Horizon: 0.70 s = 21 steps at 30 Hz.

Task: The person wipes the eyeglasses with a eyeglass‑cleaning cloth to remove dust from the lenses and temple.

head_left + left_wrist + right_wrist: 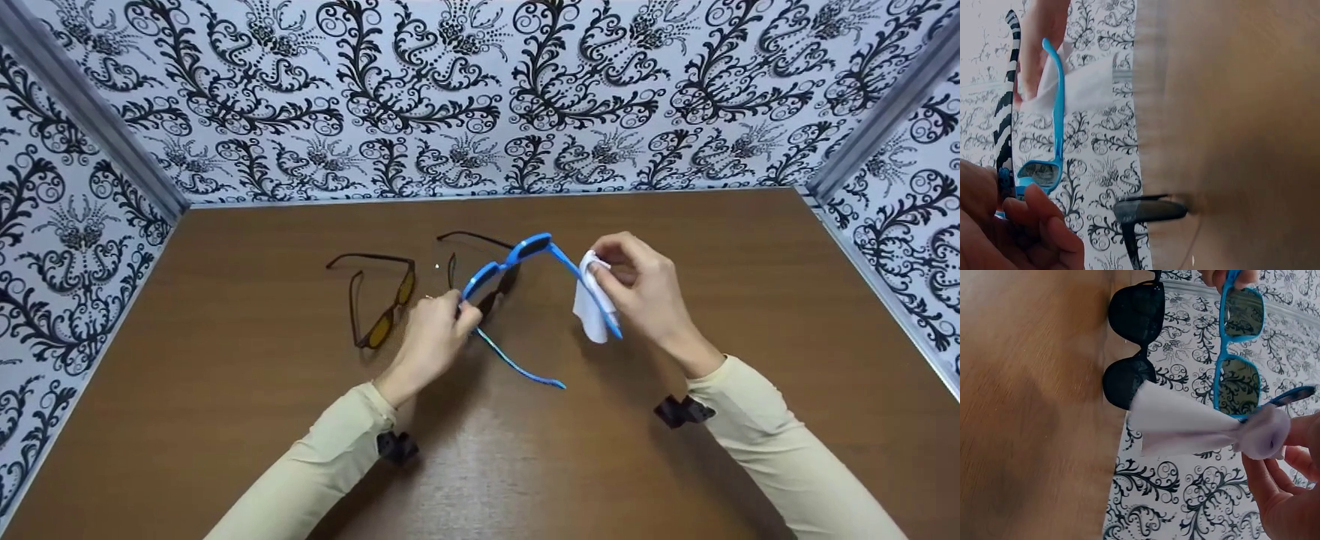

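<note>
My left hand (431,334) grips blue-framed sunglasses (534,246) near one hinge, holding them above the table. The temple arm (1005,112) on that side has black-and-white stripes inside, while the other arm (1059,112) is plain blue. Between thumb and fingers, my right hand (645,289) pinches a white cloth (590,315) at the plain arm; the cloth hangs down beside it. Below the blue pair, black sunglasses (1137,312) rest on the table with their arms unfolded, partly hidden in the head view. Yellow-lensed sunglasses (382,328) lie left of my left hand, arms also unfolded.
The brown wooden table (510,465) is bounded by a back wall (450,97) and side walls with black-and-white scroll patterns. Grey metal posts (870,112) stand at the corners. Each sleeve carries a small black wrist device (684,411).
</note>
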Motion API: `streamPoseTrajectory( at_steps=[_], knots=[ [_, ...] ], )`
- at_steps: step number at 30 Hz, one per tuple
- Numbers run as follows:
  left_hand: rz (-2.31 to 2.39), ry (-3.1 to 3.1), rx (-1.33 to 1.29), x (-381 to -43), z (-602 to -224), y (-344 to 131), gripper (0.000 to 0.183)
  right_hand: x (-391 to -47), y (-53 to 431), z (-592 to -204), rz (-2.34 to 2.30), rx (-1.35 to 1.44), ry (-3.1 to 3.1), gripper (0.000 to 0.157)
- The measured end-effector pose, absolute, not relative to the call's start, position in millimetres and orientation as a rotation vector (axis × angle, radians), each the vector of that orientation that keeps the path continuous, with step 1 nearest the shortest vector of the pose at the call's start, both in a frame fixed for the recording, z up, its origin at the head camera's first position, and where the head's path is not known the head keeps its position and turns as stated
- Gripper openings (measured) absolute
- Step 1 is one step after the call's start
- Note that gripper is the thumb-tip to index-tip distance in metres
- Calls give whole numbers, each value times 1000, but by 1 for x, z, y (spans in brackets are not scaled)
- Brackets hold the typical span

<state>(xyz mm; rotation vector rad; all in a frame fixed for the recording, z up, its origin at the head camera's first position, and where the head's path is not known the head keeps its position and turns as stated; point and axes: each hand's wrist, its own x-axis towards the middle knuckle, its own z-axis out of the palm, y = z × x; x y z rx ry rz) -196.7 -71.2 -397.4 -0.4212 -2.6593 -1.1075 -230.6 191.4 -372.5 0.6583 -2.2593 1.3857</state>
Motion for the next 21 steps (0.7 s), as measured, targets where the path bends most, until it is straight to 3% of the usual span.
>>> streamPoseTrajectory(
  at_steps=[10, 21],
  knots=[
    [-1176, -2648, -624, -188, -399, -57, 21, -246, 197, -367, 1539, 546, -2353, 16],
    [-1177, -2638, -494, -198, -396, -66, 22, -239, 201, -373, 1596, 575, -2342, 15]
  ],
)
